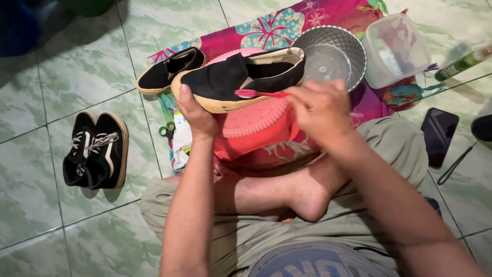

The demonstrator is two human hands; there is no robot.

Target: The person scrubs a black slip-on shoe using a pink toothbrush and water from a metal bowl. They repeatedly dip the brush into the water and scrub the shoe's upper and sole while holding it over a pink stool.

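Observation:
My left hand (196,114) grips the toe end of a black slip-on shoe (241,78) with a tan sole, held sideways over a pink round basin (253,125). My right hand (320,110) is closed on a pink toothbrush (256,94), whose bristle head rests against the shoe's side near the sole. I sit cross-legged on the tiled floor, bare feet below the basin.
A second black slip-on (169,69) lies on a floral cloth (328,13) behind. A pair of black laced sneakers (96,150) sits at left. A metal bowl (333,54), a clear plastic tub (395,48), a green bottle (464,62), a phone (439,134) and scissors (166,131) surround me.

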